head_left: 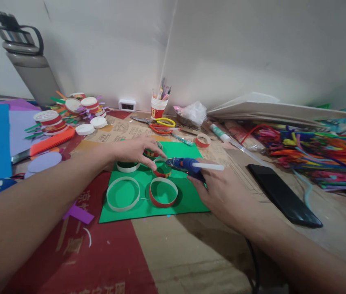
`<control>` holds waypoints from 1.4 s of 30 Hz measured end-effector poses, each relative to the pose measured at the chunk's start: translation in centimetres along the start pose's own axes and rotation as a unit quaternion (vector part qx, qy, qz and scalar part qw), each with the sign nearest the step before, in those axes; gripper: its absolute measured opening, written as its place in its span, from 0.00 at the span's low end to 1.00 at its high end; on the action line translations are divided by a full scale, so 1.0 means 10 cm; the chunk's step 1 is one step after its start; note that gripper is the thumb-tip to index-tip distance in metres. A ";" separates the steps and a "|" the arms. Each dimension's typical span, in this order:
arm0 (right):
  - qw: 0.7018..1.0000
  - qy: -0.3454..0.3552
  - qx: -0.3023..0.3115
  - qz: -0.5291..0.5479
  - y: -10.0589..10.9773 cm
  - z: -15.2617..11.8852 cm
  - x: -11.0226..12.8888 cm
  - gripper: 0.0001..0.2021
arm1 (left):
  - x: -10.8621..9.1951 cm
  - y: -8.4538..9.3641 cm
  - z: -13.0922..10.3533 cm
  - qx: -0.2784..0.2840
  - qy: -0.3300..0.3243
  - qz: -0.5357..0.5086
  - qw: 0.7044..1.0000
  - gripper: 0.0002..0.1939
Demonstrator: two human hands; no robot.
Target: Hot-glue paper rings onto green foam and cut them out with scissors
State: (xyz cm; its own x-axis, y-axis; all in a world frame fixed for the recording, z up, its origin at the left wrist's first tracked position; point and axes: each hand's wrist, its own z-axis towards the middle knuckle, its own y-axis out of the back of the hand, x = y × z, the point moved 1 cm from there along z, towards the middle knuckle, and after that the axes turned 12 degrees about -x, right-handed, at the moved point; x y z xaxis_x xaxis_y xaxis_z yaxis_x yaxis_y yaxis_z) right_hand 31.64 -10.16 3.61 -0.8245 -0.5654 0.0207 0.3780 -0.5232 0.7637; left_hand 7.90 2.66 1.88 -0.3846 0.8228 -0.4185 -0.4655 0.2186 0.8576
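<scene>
My right hand [218, 190] is wrapped round a dark blue hot glue gun [186, 164] with a white glue stick out of its back. The gun's nozzle points left, close above a red-and-yellow paper ring [162, 173]. My left hand [137, 150] reaches over from the left, thumb and forefinger apart beside that ring; whether they touch it I cannot tell. Below lies a green sheet [191, 188]. Nearer me on it stand a white ring [123, 194] and a red-and-white ring [163, 192]. Behind my left hand two more rings are partly hidden.
A black phone [283, 196] lies right of my right hand, before a heap of pipe cleaners [322, 155]. Scissors [163, 124], a pen cup [158, 106] and a small clock [127, 105] stand behind. An orange cutter [53, 141] and a grey bottle [33, 69] are left.
</scene>
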 end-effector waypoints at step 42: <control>0.999 -0.027 0.033 0.003 -0.11 -0.02 -0.01 0.10 | -0.04 0.07 -0.01 0.008 0.016 0.016 1.000 0.25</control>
State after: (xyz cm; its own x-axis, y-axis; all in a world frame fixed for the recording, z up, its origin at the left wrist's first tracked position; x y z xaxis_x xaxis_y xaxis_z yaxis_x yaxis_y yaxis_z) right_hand 31.37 -9.66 2.68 -0.8447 -0.5319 0.0598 0.3560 -0.4748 0.8048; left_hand 7.63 2.43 2.55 -0.4238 0.8127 -0.4000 -0.4395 0.2016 0.8753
